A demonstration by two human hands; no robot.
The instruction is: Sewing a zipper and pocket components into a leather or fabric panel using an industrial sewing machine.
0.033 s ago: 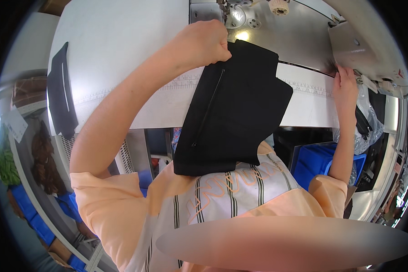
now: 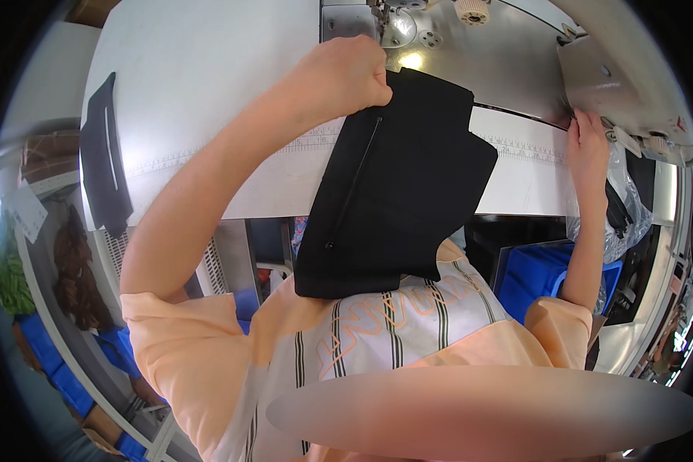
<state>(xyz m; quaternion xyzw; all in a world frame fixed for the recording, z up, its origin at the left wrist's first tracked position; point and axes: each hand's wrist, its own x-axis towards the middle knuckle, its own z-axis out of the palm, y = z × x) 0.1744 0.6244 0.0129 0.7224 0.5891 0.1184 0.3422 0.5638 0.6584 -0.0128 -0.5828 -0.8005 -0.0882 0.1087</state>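
A black fabric piece (image 2: 408,177) with a zipper set in a slit (image 2: 354,181) lies across the table's front edge and hangs down to my chest. My left hand (image 2: 354,73) is closed in a pinch on its upper left edge, just before the sewing machine's needle area (image 2: 381,19). At the right, my right hand (image 2: 587,146) rests by the lower edge of the sewing machine's body (image 2: 608,92). Its fingers are stretched upward against the machine, and I see nothing held in them.
A dark fabric piece with a pale slit (image 2: 104,154) lies at the table's left end. A measuring scale (image 2: 527,150) runs along the white table (image 2: 208,69). Below the right side are a blue bin (image 2: 535,273) and a clear plastic bag (image 2: 627,204) with black items.
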